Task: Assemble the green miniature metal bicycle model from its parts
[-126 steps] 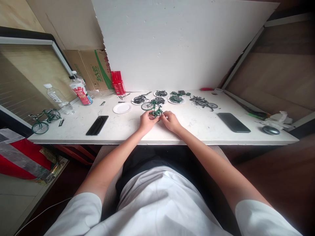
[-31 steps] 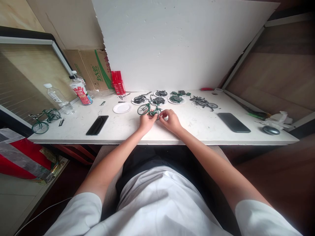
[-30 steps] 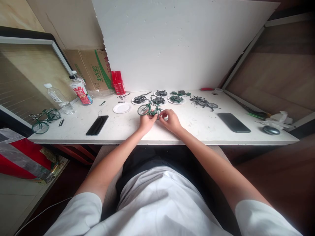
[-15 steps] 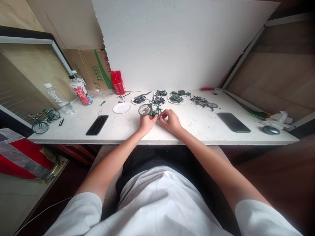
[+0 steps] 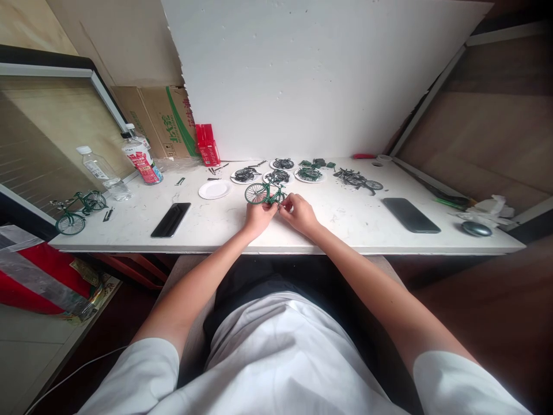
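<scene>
Above the table's front middle, a small green model bicycle [image 5: 256, 194] is held in my left hand [image 5: 260, 219], whose fingers are closed on its lower part. One spoked wheel points left; the other end is partly covered by my fingers. My right hand [image 5: 301, 214] is at the bicycle's right end, thumb and index finger pinched together at its lower edge. Whatever small part lies between those fingertips is too small to make out. Another green model bicycle [image 5: 71, 223] stands at the table's far left, beside a small dark piece [image 5: 108, 215].
Behind my hands, paper plates hold black parts [image 5: 246, 174] and green parts [image 5: 310, 173]. One bare plate [image 5: 215, 189] lies left of them. Dark parts [image 5: 356, 180] are piled to the right. Phones [image 5: 171, 220] flank my arms; bottles [image 5: 142, 161] and a red box [image 5: 208, 145] stand back left.
The bicycle has turned slightly in my left hand, its left wheel moving a little right and its top dipping. Both hands stay in nearly the same place.
</scene>
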`<state>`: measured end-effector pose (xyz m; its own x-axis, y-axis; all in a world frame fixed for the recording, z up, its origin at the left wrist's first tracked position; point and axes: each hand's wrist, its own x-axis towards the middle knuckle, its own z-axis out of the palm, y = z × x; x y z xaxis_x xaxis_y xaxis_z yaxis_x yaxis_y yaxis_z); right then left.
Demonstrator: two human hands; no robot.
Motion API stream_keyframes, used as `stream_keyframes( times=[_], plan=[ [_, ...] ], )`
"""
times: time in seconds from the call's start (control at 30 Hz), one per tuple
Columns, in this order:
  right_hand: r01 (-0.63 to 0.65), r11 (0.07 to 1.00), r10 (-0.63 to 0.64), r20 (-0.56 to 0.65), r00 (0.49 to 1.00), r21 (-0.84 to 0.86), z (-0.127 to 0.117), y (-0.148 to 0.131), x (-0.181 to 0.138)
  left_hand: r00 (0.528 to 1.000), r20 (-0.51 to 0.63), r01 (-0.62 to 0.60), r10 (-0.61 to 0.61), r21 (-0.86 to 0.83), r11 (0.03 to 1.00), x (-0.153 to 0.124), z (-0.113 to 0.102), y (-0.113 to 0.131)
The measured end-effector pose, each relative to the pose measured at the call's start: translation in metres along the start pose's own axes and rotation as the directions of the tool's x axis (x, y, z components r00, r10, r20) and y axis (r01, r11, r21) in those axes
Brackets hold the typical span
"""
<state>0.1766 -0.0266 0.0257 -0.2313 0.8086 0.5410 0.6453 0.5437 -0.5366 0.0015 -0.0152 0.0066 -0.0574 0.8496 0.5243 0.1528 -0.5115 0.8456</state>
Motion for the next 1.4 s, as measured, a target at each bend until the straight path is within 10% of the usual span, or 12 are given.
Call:
stream_keyframes(
  times=[1.4],
  plan=[
    [0.147, 0.988, -0.144, -0.057, 0.988, 0.049, -0.0011, -0.0012, -0.0003, 0.998, -0.058, 0.028, -0.026, 0.039, 0.999, 0.001, -0.0032, 0.0026]
  ],
)
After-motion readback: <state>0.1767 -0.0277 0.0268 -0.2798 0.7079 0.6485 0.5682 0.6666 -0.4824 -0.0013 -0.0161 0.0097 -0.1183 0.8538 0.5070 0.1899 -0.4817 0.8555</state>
